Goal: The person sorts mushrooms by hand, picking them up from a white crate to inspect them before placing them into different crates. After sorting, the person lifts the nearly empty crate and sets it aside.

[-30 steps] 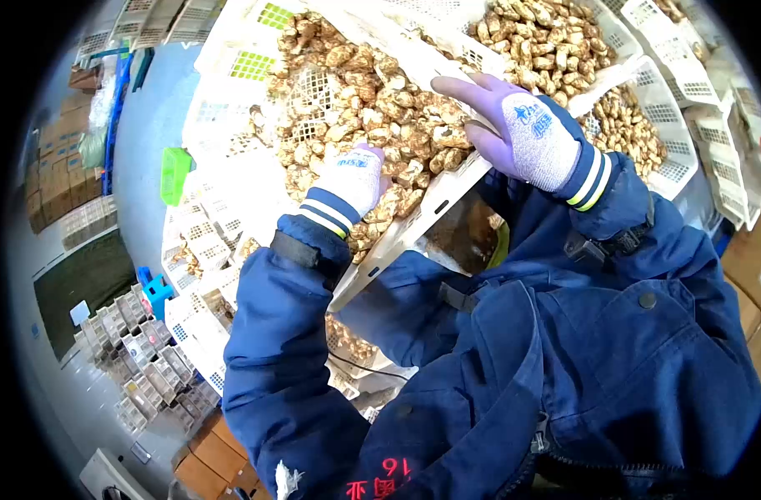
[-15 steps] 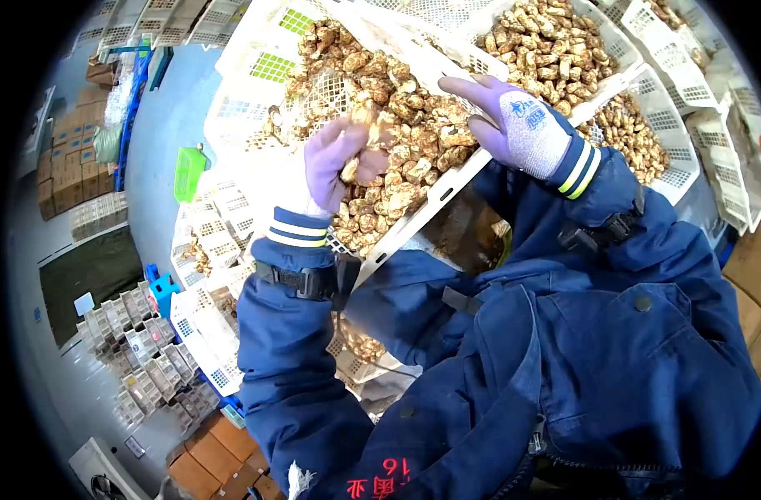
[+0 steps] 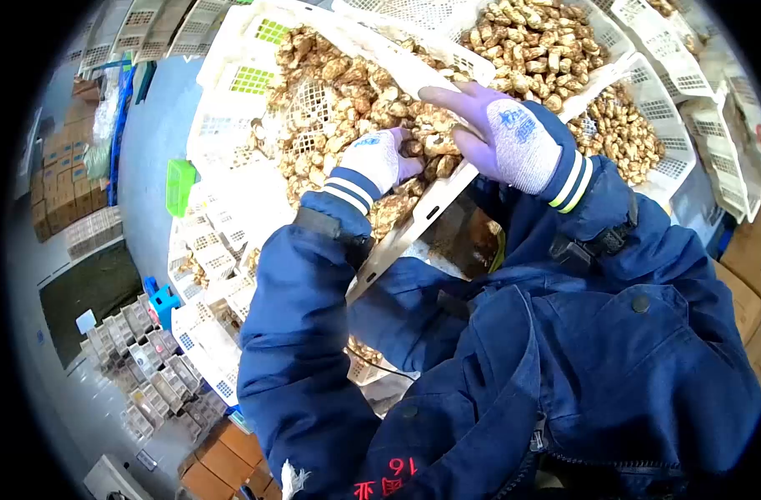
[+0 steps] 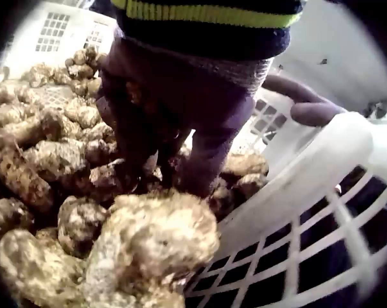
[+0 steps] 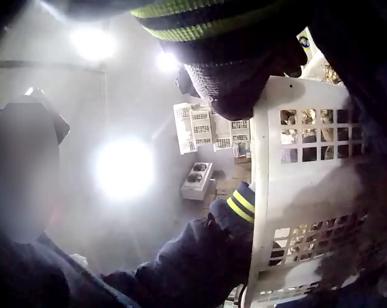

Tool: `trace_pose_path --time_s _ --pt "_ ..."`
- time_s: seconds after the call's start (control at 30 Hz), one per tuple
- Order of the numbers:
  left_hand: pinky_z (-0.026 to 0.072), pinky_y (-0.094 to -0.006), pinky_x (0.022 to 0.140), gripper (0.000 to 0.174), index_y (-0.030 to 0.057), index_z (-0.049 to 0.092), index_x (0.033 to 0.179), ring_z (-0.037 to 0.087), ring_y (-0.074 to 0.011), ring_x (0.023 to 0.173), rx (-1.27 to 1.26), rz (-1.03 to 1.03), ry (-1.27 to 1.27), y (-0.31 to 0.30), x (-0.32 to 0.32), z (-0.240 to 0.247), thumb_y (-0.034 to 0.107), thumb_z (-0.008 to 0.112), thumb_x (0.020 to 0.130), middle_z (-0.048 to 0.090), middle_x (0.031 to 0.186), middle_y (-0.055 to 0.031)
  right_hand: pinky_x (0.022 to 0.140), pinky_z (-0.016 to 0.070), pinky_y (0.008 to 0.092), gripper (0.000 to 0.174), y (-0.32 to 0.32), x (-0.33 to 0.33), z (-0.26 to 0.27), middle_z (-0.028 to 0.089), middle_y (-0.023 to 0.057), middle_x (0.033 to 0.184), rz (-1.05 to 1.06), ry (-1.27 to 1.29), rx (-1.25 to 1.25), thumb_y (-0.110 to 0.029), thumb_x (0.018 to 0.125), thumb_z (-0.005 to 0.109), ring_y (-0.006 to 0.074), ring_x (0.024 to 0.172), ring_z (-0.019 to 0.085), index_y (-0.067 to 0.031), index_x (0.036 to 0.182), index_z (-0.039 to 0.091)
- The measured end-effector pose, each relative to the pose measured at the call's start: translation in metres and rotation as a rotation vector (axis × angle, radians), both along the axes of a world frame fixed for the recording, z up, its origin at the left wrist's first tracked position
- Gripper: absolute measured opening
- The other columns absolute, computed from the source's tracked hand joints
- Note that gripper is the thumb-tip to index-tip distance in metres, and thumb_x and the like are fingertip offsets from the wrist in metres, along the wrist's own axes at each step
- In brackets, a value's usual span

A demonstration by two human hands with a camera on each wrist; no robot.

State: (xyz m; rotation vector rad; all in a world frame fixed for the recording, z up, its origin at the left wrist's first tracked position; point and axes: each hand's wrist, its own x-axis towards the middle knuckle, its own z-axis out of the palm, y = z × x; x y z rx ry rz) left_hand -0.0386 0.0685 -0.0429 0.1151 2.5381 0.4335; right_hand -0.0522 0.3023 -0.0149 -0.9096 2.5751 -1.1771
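Note:
A white slatted crate (image 3: 414,221) is heaped with brown knobbly lumps (image 3: 339,100). My left hand (image 3: 389,158), in a white glove with a purple palm, is palm down in the heap near the front rim, and its fingertips curl round a few lumps. In the left wrist view the left hand's (image 4: 167,173) fingers dig down among the lumps (image 4: 148,237) beside the crate wall (image 4: 290,192). My right hand (image 3: 497,125) lies over the crate's right rim with its fingers stretched flat. Seen from the right wrist, the right hand (image 5: 245,83) sits on top of the crate wall (image 5: 290,186).
A second crate (image 3: 601,83) full of lumps stands behind and a third (image 3: 672,171) to the right. Empty white crates are stacked at the left (image 3: 205,242). Below are a green box (image 3: 179,183), small stacked trays (image 3: 147,367) and cardboard boxes (image 3: 59,183).
Half a second ago the left hand was raised palm up with a handful of lumps. It has turned over and gone back down into the heap. The right hand stayed on the rim.

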Motion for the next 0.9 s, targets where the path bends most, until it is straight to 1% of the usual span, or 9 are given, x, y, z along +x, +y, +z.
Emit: trace_pose_path --time_s 0.1,0.23,0.3,0.4,0.43,0.6,0.77,0.83,0.9 --pt "0.0524 -0.0358 0.074 0.054 0.0022 0.065 0.119 0.068 -0.0261 0.082 0.074 0.017 -0.023 -0.009 -0.004 -0.008 0.031 0.079 0.075 0.071 0.092 -0.0159 0.097 0.0484 0.0464 0.053 0.002 -0.001 0.004 0.052 0.0296 0.131 -0.005 -0.074 0.026 -0.017 0.089 0.055 0.0436 0.115 0.056 -0.0245 0.14 0.047" --pt "0.041 -0.0205 0.054 0.043 -0.0048 0.066 0.111 0.054 -0.0072 0.06 0.613 0.691 -0.044 -0.033 0.002 0.035 0.02 0.08 0.079 0.063 0.076 -0.0028 0.085 0.0503 0.0472 0.051 0.002 0.001 0.003 0.058 0.0231 0.111 0.016 0.007 -0.033 -0.014 0.088 0.053 0.041 0.097 0.06 -0.0215 0.139 0.049" --pt "0.0408 -0.0199 0.053 0.047 -0.0054 0.061 0.12 0.052 -0.0056 0.059 0.728 0.659 0.03 -0.054 -0.004 0.055 0.022 0.076 0.084 0.059 0.075 -0.001 0.083 0.0519 0.0454 0.051 0.001 0.001 -0.002 0.059 0.0211 0.11 0.017 0.075 -0.073 -0.014 0.09 0.053 0.04 0.098 0.061 -0.018 0.14 0.047" --pt "0.0471 -0.0208 0.057 0.042 -0.003 0.062 0.122 0.057 -0.0077 0.065 0.824 0.111 0.288 0.003 -0.01 0.121 0.025 0.067 0.091 0.064 0.089 -0.007 0.09 0.0487 0.0443 0.051 -0.001 0.002 -0.008 0.058 0.0211 0.113 0.021 0.092 -0.103 -0.013 0.091 0.054 0.0391 0.105 0.058 -0.0141 0.141 0.047" --pt "0.0493 -0.0209 0.061 0.038 -0.002 0.065 0.119 0.059 -0.0084 0.069 0.937 0.233 0.141 0.03 -0.006 0.146 0.025 0.064 0.093 0.065 0.093 -0.0086 0.091 0.0482 0.044 0.05 -0.001 0.003 -0.008 0.058 0.0209 0.112 0.013 0.122 -0.103 -0.013 0.091 0.055 0.0387 0.105 0.058 -0.0133 0.14 0.048" --pt "0.0477 -0.0235 0.066 0.045 0.0032 0.067 0.119 0.059 -0.0087 0.074 0.476 0.29 0.296 -0.018 -0.018 0.088 0.032 0.071 0.086 0.069 0.091 -0.0047 0.095 0.0471 0.044 0.051 0.001 0.005 -0.002 0.059 0.0213 0.117 0.005 0.076 -0.088 -0.011 0.089 0.054 0.039 0.11 0.057 -0.0135 0.14 0.048" --pt "0.0536 -0.0378 0.079 0.033 0.0152 0.07 0.115 0.069 -0.0274 0.087 -0.073 0.239 -0.026 -0.054 0.011 0.02 0.029 0.064 0.086 0.072 0.09 -0.0149 0.094 0.0474 0.043 0.051 -0.003 0.001 -0.008 0.059 0.0207 0.117 0.027 0.061 -0.121 -0.011 0.088 0.053 0.0389 0.109 0.057 -0.0132 0.14 0.048" --pt "0.0518 -0.0316 0.058 0.03 0.0113 0.068 0.116 0.062 -0.0155 0.055 -0.084 0.137 0.079 -0.049 0.01 0.007 0.023 0.065 0.088 0.068 0.071 -0.0095 0.093 0.0482 0.0432 0.051 -0.001 0.002 -0.003 0.059 0.0203 0.116 0.021 0.062 -0.081 -0.011 0.088 0.053 0.0388 0.107 0.058 -0.0138 0.139 0.049" --pt "0.0537 -0.0351 0.063 0.032 0.0104 0.069 0.112 0.067 -0.0202 0.062 -0.081 0.083 0.055 -0.046 0.015 0.004 0.029 0.067 0.087 0.069 0.076 -0.0136 0.092 0.0494 0.0433 0.051 0.0 0.002 -0.005 0.058 0.0209 0.121 0.007 0.049 -0.077 -0.011 0.088 0.053 0.0394 0.108 0.059 -0.0154 0.139 0.049"
